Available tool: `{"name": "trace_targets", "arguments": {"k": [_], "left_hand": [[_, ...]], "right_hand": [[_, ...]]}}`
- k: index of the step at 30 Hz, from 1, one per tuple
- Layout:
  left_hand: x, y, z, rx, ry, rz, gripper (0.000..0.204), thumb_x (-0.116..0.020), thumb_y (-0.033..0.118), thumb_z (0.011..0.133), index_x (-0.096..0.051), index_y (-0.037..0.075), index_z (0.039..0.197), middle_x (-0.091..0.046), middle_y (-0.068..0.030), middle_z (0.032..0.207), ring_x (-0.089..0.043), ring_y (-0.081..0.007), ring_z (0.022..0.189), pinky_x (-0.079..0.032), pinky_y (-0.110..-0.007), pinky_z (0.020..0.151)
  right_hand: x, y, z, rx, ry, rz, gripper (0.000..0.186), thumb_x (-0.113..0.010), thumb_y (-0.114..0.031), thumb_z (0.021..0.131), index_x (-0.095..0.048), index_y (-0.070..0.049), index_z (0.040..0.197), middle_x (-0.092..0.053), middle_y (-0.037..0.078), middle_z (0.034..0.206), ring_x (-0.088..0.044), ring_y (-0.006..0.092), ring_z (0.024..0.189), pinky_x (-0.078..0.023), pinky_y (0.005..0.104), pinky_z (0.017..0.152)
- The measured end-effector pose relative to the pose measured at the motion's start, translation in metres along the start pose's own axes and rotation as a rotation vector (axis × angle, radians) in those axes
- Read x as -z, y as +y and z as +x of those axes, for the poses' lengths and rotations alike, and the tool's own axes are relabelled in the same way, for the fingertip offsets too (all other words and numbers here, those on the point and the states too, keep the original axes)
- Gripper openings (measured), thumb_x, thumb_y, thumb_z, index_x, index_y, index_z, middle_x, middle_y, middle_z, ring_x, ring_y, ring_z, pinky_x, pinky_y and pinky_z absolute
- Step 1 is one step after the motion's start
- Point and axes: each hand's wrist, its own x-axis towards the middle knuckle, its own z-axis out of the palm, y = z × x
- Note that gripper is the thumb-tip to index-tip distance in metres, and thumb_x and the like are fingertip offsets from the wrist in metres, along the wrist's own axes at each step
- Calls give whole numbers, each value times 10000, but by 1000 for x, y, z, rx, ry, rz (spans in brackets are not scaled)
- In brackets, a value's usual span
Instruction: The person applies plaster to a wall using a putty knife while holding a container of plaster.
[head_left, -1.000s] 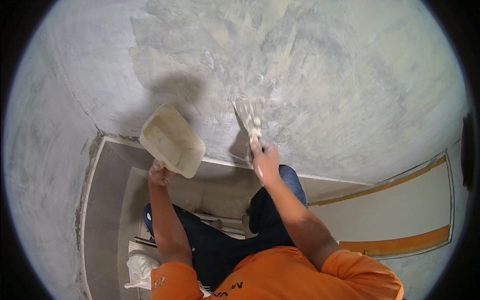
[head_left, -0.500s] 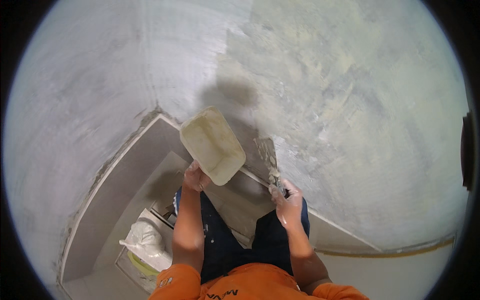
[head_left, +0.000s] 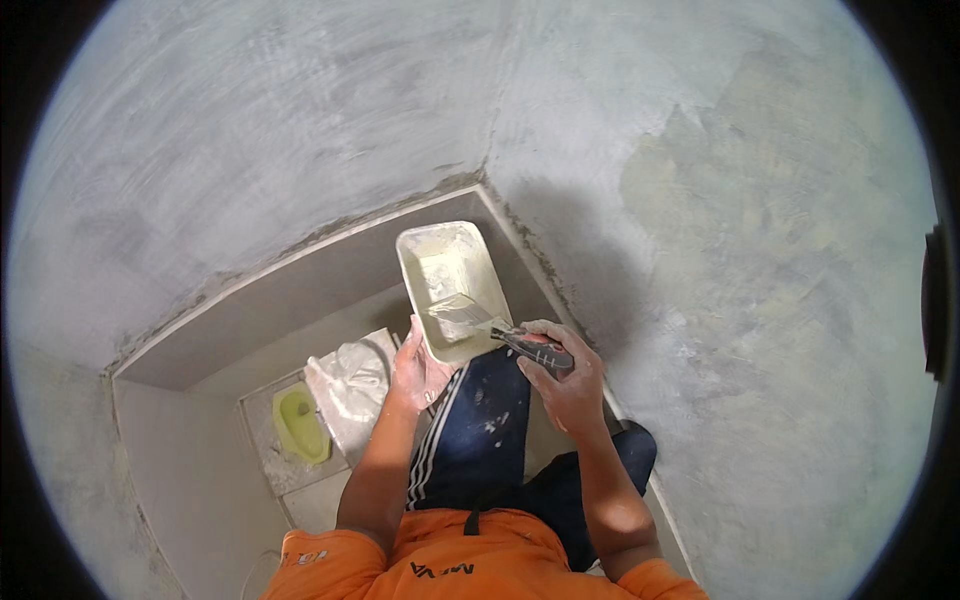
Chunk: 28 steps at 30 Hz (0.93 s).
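Note:
A cream rectangular tub [head_left: 424, 282] smeared with pale filler sits in front of me, its open side facing up. My left hand [head_left: 417, 372] grips it at the near left corner, thumb along the wall and fingers underneath. My right hand [head_left: 572, 378] is closed round the dark handle of a putty knife [head_left: 540, 349] with red parts. The wide blade of the knife lies inside the tub, over its near half. White smears cover both hands.
Grey plastered walls [head_left: 310, 110] meet in a corner ahead, above a tiled lower band [head_left: 290, 290]. At the lower left a white bag [head_left: 350, 380] lies on a board, beside a yellow-green oblong basin [head_left: 300, 424] in the floor.
The putty knife has gone from beside the right wall into the tub. The tub has turned more upright and level. My view and body have swung left, showing more of the basin.

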Motion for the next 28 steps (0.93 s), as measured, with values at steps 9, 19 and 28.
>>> {"name": "trace_targets", "arguments": {"k": [9, 19, 28], "left_hand": [[33, 53, -44, -102, 69, 51, 581, -394, 376, 1046, -393, -20, 1471, -473, -200, 1488, -475, -383, 1362, -372, -544, 1157], [60, 42, -44, 7, 347, 304, 407, -453, 292, 1087, -519, 45, 1404, -628, -70, 1306, -615, -178, 1155, -491, -310, 1004], [60, 49, -50, -513, 477, 1563, 215, -673, 221, 974, -703, 47, 1096, -705, -86, 1031, -643, -184, 973, -491, -306, 915]], "right_hand": [[-77, 45, 17, -162, -150, 629, 550, -721, -3, 857, -537, -32, 1374, -573, 122, 1327, -575, 160, 1150, -451, 301, 1006], [-114, 95, 30, -394, -269, 800, 647, -608, -233, 1006, -302, -91, 1558, -465, 89, 1479, -468, 192, 1329, -356, 327, 1129], [-77, 123, 42, -447, -277, 930, 790, -653, -259, 995, -173, -143, 1612, -402, 84, 1545, -438, 188, 1376, -359, 402, 1158]]}}
